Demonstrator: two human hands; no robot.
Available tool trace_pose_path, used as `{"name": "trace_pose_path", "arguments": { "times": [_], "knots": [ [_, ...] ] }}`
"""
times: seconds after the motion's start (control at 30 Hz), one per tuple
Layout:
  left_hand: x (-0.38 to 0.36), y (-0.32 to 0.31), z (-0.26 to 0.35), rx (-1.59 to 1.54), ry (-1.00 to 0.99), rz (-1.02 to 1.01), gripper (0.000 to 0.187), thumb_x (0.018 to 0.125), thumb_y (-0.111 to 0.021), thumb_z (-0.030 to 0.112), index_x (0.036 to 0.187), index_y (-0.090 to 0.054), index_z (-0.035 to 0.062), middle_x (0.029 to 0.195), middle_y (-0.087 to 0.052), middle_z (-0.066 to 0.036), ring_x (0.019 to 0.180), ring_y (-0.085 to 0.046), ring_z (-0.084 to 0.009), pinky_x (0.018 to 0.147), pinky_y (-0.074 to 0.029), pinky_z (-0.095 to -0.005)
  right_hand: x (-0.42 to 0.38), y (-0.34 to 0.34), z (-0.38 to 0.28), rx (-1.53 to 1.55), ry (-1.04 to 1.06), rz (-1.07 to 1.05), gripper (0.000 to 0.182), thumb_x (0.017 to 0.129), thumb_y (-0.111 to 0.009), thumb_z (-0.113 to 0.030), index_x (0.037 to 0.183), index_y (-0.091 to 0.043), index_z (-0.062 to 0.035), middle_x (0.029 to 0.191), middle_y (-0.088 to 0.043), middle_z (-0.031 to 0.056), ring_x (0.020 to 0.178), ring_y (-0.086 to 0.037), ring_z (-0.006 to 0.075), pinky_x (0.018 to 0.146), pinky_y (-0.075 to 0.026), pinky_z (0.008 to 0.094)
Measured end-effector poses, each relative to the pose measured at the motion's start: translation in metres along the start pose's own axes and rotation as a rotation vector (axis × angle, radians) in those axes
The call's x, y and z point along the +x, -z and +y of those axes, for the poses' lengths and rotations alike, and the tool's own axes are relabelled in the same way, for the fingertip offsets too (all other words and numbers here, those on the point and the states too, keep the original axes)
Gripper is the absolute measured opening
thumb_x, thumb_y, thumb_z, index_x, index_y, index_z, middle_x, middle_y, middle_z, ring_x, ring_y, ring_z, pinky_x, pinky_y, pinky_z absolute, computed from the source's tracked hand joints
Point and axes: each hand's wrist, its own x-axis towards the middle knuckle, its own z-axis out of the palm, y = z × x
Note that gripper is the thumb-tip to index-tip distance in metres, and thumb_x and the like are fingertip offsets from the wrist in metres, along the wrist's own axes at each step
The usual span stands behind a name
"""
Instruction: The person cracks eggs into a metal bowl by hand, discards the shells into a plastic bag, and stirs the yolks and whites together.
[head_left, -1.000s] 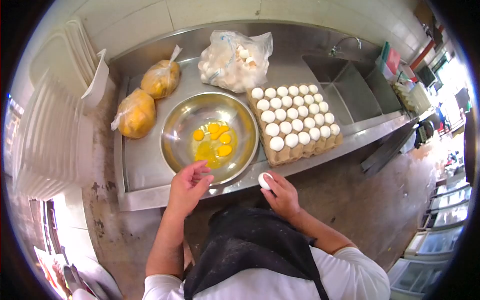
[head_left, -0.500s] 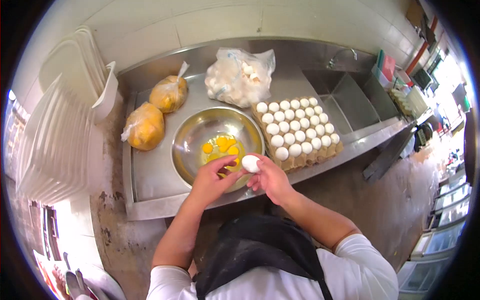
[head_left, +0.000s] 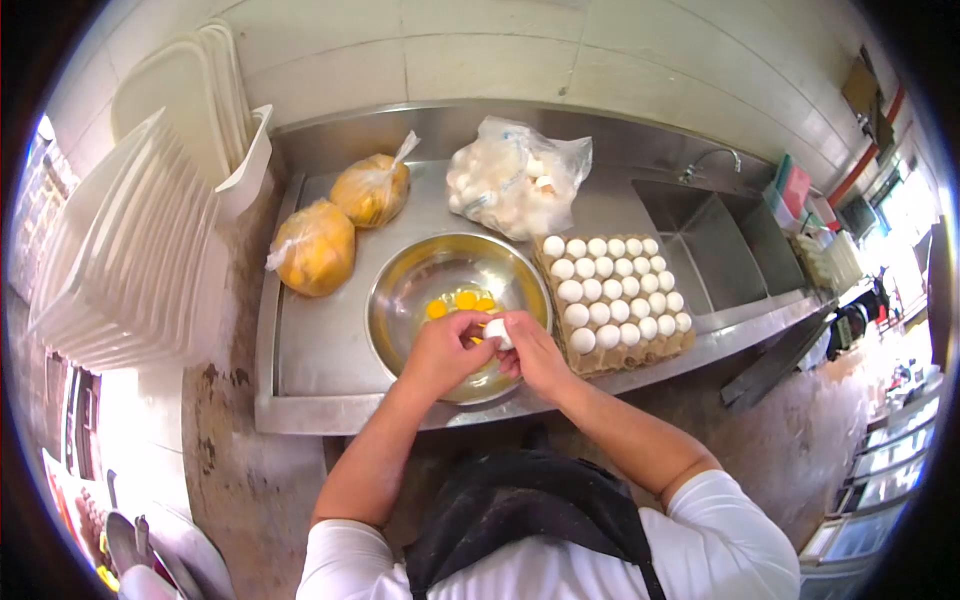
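A white egg [head_left: 497, 333] is held between my two hands above the near side of a wide steel bowl [head_left: 392, 290]. My left hand [head_left: 447, 352] has its fingertips on the egg's left side. My right hand [head_left: 537, 356] is closed round the other side, so much of the shell is hidden. Several yellow yolks [head_left: 466, 300] lie in the bowl, partly covered by my hands. Right of the bowl stands a cardboard tray [head_left: 640, 358] with rows of white eggs [head_left: 609, 336].
Behind the bowl sits a clear plastic bag [head_left: 520, 180] of white shells or eggs. Two bags of yellow-orange contents [head_left: 315, 250] lie to the left. A sink [head_left: 715, 250] with a tap [head_left: 715, 160] is at the right. White plastic containers [head_left: 140, 250] are stacked far left.
Both hands have come closer together, and the left fingers now press on the egg. The egg has moved farther over the bowl. The camera view has shifted.
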Motion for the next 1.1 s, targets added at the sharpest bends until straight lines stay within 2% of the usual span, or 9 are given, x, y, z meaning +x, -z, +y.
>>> {"name": "trace_pose_path", "arguments": {
  "times": [0.1, 0.2, 0.27, 0.3, 0.37, 0.4, 0.5, 0.57, 1.1],
  "knots": [
    [0.005, 0.0, -0.01, 0.07, 0.001, 0.003, 0.037, 0.077, -0.074, 0.023, 0.105, -0.068, 0.0003, 0.083, -0.071, -0.011, 0.071, -0.066, -0.0157, 0.066, -0.052, -0.0282, 0.006, 0.004, -0.004, -0.057, -0.043, -0.04, 0.041, 0.102, -0.038, -0.043, 0.116, -0.054, -0.0075, 0.08, -0.056, 0.0016, 0.06, -0.054, 0.0082, 0.051, -0.043, 0.0213],
    [0.009, -0.003, -0.013, 0.073, 0.031, 0.034, 0.036, 0.076, -0.074, 0.024, 0.103, -0.068, 0.0, 0.082, -0.071, -0.011, 0.072, -0.067, -0.0165, 0.067, -0.052, -0.0287, 0.014, 0.006, -0.014, -0.077, -0.13, -0.074, 0.038, 0.102, -0.038, -0.04, 0.113, -0.054, -0.0079, 0.078, -0.056, 0.0016, 0.058, -0.053, 0.0087, 0.05, -0.042, 0.0223],
    [0.011, -0.005, -0.012, 0.008, 0.07, 0.061, 0.03, 0.079, -0.073, 0.016, 0.102, -0.067, -0.0028, 0.083, -0.07, -0.007, 0.073, -0.063, -0.0085, 0.066, -0.05, -0.0243, 0.023, 0.01, -0.013, -0.085, -0.144, -0.102, 0.038, 0.101, -0.039, -0.042, 0.111, -0.054, -0.009, 0.077, -0.054, 0.0014, 0.058, -0.051, 0.0086, 0.05, -0.041, 0.0225],
    [0.013, -0.006, -0.015, 0.007, 0.068, 0.064, 0.03, 0.079, -0.073, 0.016, 0.102, -0.067, -0.0028, 0.083, -0.07, -0.007, 0.073, -0.063, -0.0085, 0.066, -0.05, -0.0243, 0.026, 0.011, -0.013, -0.09, -0.159, -0.129, 0.037, 0.1, -0.04, -0.044, 0.108, -0.053, -0.0101, 0.076, -0.053, 0.0012, 0.057, -0.05, 0.0085, 0.05, -0.041, 0.0227],
    [0.017, -0.008, -0.024, -0.005, 0.082, 0.09, 0.034, 0.076, -0.073, 0.023, 0.1, -0.069, -0.0001, 0.082, -0.071, -0.012, 0.072, -0.068, -0.0166, 0.067, -0.053, -0.0288, 0.028, 0.011, -0.015, -0.092, -0.176, -0.13, 0.038, 0.1, -0.04, -0.045, 0.107, -0.053, -0.01, 0.076, -0.052, 0.0011, 0.057, -0.05, 0.0084, 0.049, -0.041, 0.0228],
    [0.018, -0.008, -0.025, -0.005, 0.083, 0.093, 0.034, 0.076, -0.073, 0.023, 0.1, -0.069, -0.0001, 0.082, -0.071, -0.012, 0.072, -0.068, -0.0166, 0.067, -0.053, -0.0288, 0.029, 0.011, -0.016, -0.093, -0.195, -0.129, 0.038, 0.1, -0.04, -0.045, 0.106, -0.052, -0.0099, 0.076, -0.052, 0.001, 0.056, -0.049, 0.0083, 0.049, -0.041, 0.0228],
    [0.02, -0.01, -0.029, 0.014, 0.098, 0.105, 0.033, 0.076, -0.073, 0.023, 0.099, -0.069, 0.0002, 0.08, -0.071, -0.012, 0.071, -0.068, -0.0162, 0.066, -0.053, -0.0285, 0.034, 0.014, -0.015, -0.112, -0.207, -0.153, 0.039, 0.1, -0.039, -0.046, 0.106, -0.052, -0.009, 0.075, -0.052, 0.0011, 0.056, -0.049, 0.0085, 0.048, -0.04, 0.0231],
    [0.021, -0.01, -0.031, -0.015, 0.096, 0.082, 0.028, 0.08, -0.071, 0.014, 0.101, -0.066, -0.0035, 0.076, -0.069, -0.005, 0.065, -0.062, -0.0074, 0.059, -0.049, -0.0234, 0.039, 0.019, -0.016, -0.124, -0.23, -0.188, 0.04, 0.1, -0.039, -0.046, 0.106, -0.052, -0.0086, 0.075, -0.052, 0.0012, 0.055, -0.05, 0.0088, 0.048, -0.041, 0.0234],
    [0.024, -0.003, -0.018, -0.212, 0.218, 0.12, 0.026, 0.083, -0.067, 0.012, 0.103, -0.065, -0.0044, 0.072, -0.066, -0.004, 0.059, -0.06, -0.0075, 0.053, -0.048, -0.0215, 0.069, 0.033, -0.023, -0.148, -0.295, -0.36, 0.045, 0.098, -0.042, -0.049, 0.11, -0.052, -0.0068, 0.073, -0.052, 0.0023, 0.052, -0.051, 0.0096, 0.046, -0.043, 0.0245]
  ]
}}
